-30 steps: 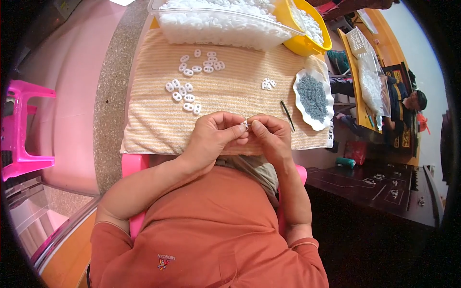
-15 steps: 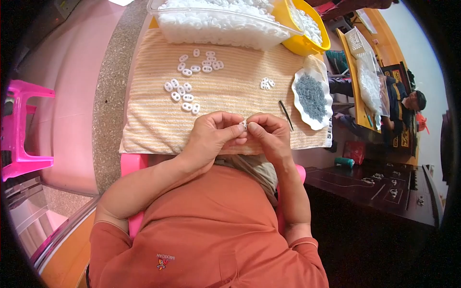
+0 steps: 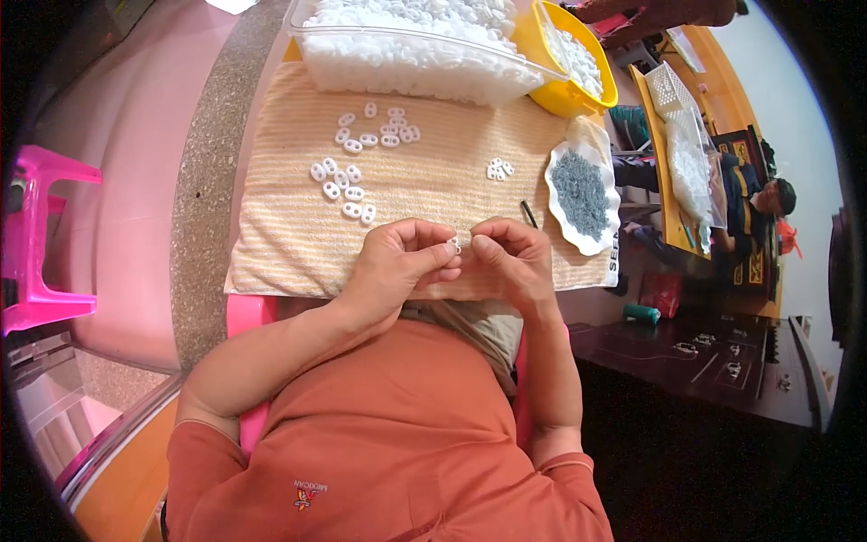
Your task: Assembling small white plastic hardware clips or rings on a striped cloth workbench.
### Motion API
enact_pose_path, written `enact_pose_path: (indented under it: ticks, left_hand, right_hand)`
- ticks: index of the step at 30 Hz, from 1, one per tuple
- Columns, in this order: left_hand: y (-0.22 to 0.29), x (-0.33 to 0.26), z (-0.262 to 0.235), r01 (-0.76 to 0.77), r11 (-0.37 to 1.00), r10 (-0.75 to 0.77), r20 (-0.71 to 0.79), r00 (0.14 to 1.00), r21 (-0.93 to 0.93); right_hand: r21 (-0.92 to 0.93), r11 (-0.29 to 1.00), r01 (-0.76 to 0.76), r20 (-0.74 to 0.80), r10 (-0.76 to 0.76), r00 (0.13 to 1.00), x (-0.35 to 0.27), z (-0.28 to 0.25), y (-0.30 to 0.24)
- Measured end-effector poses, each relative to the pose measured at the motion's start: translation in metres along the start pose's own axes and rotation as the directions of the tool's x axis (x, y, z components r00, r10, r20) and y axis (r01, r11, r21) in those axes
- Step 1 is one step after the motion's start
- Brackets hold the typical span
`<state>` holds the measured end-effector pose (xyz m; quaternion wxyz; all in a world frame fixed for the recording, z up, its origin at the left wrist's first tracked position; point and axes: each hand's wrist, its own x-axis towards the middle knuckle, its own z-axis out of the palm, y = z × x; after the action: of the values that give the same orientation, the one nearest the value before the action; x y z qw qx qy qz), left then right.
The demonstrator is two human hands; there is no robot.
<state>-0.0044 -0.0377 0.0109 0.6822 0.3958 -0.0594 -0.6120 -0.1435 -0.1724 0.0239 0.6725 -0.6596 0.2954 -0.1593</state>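
Note:
My left hand (image 3: pixel 405 262) is above the towel's near edge, thumb and forefinger pinched on a small white plastic piece (image 3: pixel 455 244). Close beside it, a narrow gap away, my right hand (image 3: pixel 513 262) also has thumb and forefinger pressed together; whatever is between them is too small to make out. A black stick (image 3: pixel 528 214) lies just beyond the right hand, which partly covers it. Further off on the striped towel (image 3: pixel 424 181) are a little cluster of small white pieces (image 3: pixel 497 170) and, to the left, several white oval pieces with two holes (image 3: pixel 352 210).
A scalloped white dish (image 3: pixel 591 247) of small dark grey pieces stands at the right. At the back are a clear bin (image 3: pixel 379 31) and a yellow basin (image 3: pixel 571 104), both full of white pieces. A pink stool (image 3: pixel 41 294) is at far left. Another person (image 3: pixel 742 181) sits at a table on the right.
My hands have drawn slightly apart, opening a gap between the fingertips. The right hand has shifted a little rightward, covering more of the black stick. The whole view has tilted slightly.

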Motion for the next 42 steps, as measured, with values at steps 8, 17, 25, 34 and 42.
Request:
enact_pose_path:
  ticks: [8, 17, 25, 34, 42]
  left_hand:
    - [-0.003, 0.001, 0.000, 0.010, 1.000, -0.010, 0.004, 1.000, 0.000]
    - [-0.004, -0.001, 0.000, 0.010, 1.000, -0.010, 0.024, 1.000, -0.011]
    - [-0.003, -0.001, 0.001, 0.014, 1.000, -0.014, 0.022, 1.000, -0.012]
    - [-0.008, 0.000, -0.002, 0.027, 1.000, -0.026, 0.031, 0.999, -0.012]
    - [-0.009, -0.001, -0.001, 0.026, 1.000, -0.025, 0.043, 0.999, -0.011]
  right_hand:
    - [-0.310, 0.945, 0.100, -0.062, -0.125, 0.990, 0.019, -0.019, -0.004]
    - [-0.766, 0.596, 0.241, -0.008, -0.383, 0.924, 0.056, -0.027, -0.013]
    - [-0.843, 0.485, 0.233, 0.020, -0.404, 0.914, 0.069, -0.030, -0.018]
    - [-0.722, 0.566, 0.398, 0.192, -0.389, 0.901, 0.097, 0.018, -0.030]
    - [-0.781, 0.301, 0.547, 0.386, -0.456, 0.802, 0.133, 0.054, -0.024]
